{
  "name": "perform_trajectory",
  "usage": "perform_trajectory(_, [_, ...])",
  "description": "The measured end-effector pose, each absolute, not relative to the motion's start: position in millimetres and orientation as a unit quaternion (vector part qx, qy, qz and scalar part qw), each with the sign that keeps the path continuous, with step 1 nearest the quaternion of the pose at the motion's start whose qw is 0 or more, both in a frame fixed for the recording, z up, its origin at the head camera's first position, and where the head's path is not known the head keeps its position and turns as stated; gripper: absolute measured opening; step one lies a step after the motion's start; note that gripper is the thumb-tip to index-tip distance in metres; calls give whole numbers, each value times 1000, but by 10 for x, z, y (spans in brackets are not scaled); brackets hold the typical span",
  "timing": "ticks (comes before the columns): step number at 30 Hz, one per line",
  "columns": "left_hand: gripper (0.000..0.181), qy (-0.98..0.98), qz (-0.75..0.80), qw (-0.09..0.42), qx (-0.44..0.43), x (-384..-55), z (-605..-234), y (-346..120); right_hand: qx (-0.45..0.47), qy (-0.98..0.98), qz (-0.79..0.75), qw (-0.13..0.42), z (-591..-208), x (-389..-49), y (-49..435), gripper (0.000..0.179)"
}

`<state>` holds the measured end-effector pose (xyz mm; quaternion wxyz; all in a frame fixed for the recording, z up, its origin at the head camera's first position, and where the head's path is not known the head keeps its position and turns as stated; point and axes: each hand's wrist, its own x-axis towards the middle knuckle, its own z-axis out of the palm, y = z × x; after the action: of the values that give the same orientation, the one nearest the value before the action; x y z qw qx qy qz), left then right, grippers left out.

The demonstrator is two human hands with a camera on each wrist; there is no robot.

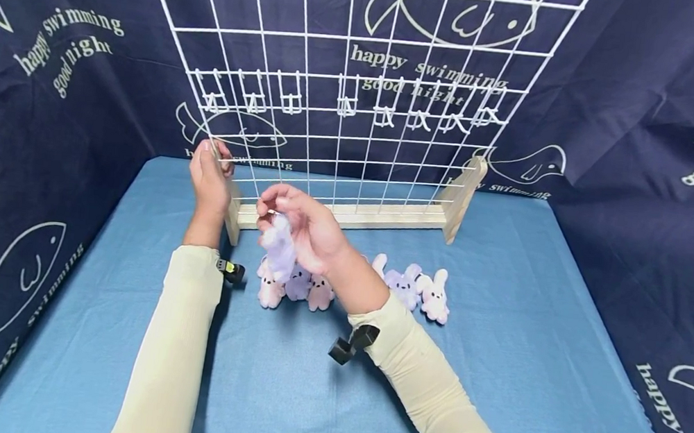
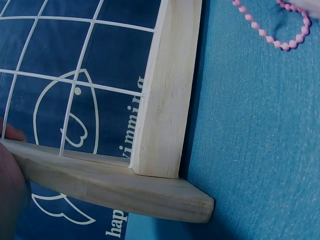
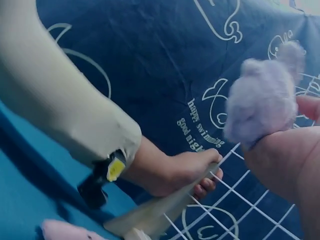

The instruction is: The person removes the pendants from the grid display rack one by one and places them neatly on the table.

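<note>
My left hand [image 1: 209, 179] grips the left wooden side piece of a white wire grid rack [image 1: 341, 108]. In the left wrist view, a bit of that hand shows at the left edge beside the wooden base [image 2: 115, 187]. My right hand [image 1: 314, 231] is raised before the lower left of the grid, holding a small lavender plush toy [image 1: 281, 252] by its upper end. Up close in the right wrist view, this plush [image 3: 262, 100] looks fuzzy, with the thumb against it. Beneath it on the blue cloth lie pink plush toys [image 1: 271, 291] and a lavender one [image 1: 298, 283].
White hooks [image 1: 346, 105] hang in a row across the grid. Right of my forearm lie more plush toys, one lavender [image 1: 403, 288] and one whitish-pink [image 1: 436, 300]. A pink bead chain [image 2: 270, 39] rests on the cloth. Dark printed fabric [image 1: 631, 132] encloses the table.
</note>
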<state>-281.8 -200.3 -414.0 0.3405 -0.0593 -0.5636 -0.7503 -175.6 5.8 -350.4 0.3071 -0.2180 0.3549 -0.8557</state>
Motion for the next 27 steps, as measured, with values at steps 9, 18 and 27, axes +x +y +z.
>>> perform_trajectory(9, [38,-566,-749,339,-65,-2822,-4153,-2023,-260,557,-753,236,-3523,-1732,11,40])
perform_trajectory(18, [37,-569,-748,335,-60,-2821,-4169,-2040,-304,673,-640,210,-3554,-1736,-11,41])
perform_trajectory(27, [37,-569,-757,317,-52,-2804,-4137,-2034,-309,751,-561,162,-3582,-1736,-30,36])
